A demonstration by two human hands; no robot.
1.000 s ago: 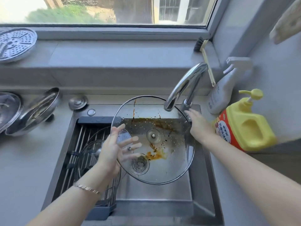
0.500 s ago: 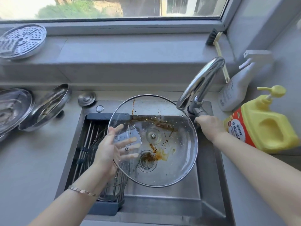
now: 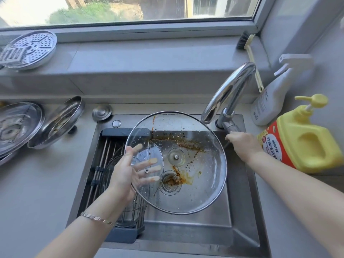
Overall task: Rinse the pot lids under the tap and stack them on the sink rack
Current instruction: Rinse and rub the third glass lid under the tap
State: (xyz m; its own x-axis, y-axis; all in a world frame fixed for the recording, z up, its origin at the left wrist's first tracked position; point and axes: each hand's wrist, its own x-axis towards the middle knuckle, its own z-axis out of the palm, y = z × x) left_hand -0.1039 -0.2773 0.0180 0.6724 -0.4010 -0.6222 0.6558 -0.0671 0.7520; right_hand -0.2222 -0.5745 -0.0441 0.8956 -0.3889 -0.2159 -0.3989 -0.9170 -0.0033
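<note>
Lid: a big glass lid (image 3: 195, 164) is held tilted over the sink (image 3: 240, 192), below the tap (image 3: 229, 90), with brown streaks on the glass.
Left hand: the left hand (image 3: 126, 174) holds the lid's left rim; its fingers (image 3: 149, 168) are spread flat behind the glass, thumb on the near side.
Right hand: the right hand (image 3: 242, 144) reaches to the tap's base, fingers curled on the lever, it seems; the grip is partly hidden.
Rack: the rack (image 3: 119, 135) fills the sink's left part, with glass lids (image 3: 115, 164) lying on it, blurred behind the hand.
Tabletop: steel lids (image 3: 55, 121) lean at the left, cut off by the edge.
Water: I cannot tell if it runs.
</note>
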